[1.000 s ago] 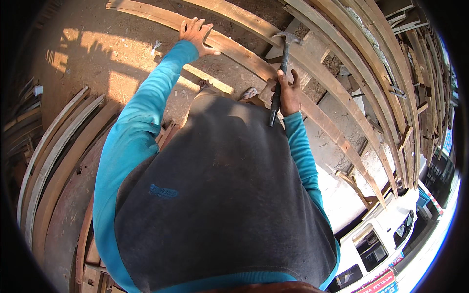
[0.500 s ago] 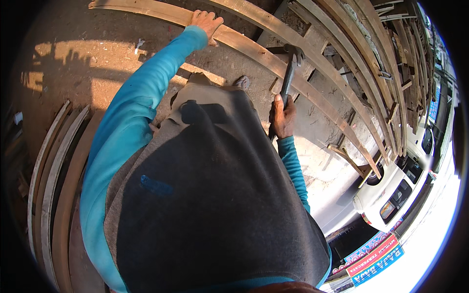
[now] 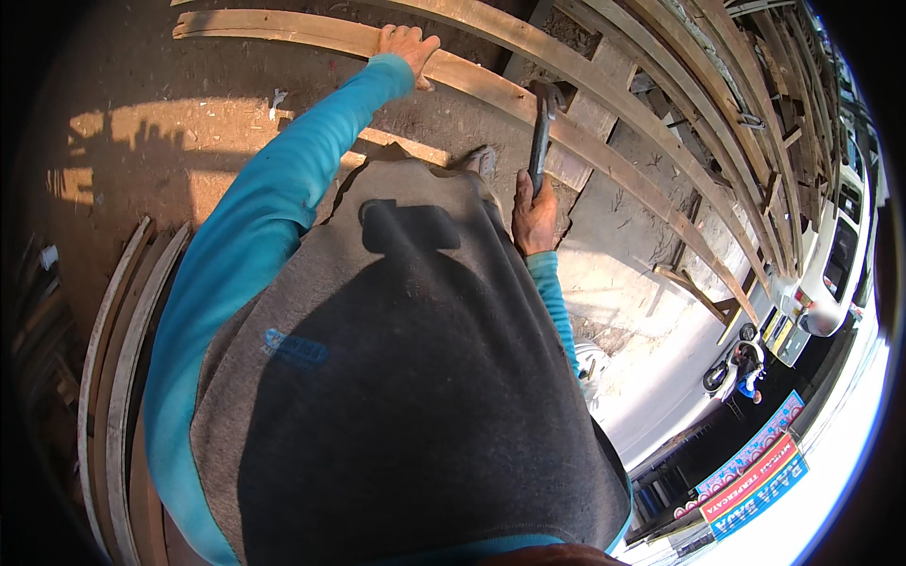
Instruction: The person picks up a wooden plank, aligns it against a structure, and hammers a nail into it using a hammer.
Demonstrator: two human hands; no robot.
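My left hand [image 3: 410,51] is closed over a long wooden plank [image 3: 491,87], fingers wrapped across its edge. This plank runs from the upper left down to the lower right, its curve partly from the lens. My right hand [image 3: 535,219] grips a hammer [image 3: 541,141] by its dark handle, the head up. The hammer head lies over or against the near edge of the plank; whether it touches cannot be told. The lower end of the handle is hidden by my right hand.
A second plank [image 3: 651,121] lies just beyond, with several more stacked boards [image 3: 746,104] at the upper right. Other boards [image 3: 121,377] stand at my left. A foot [image 3: 483,160] shows below the plank. A motorbike [image 3: 734,368] and a white vehicle [image 3: 840,255] are on the road.
My right hand and the hammer have moved slightly left, the handle now more upright. My left hand keeps its hold on the plank. A motorbike has come into sight on the road.
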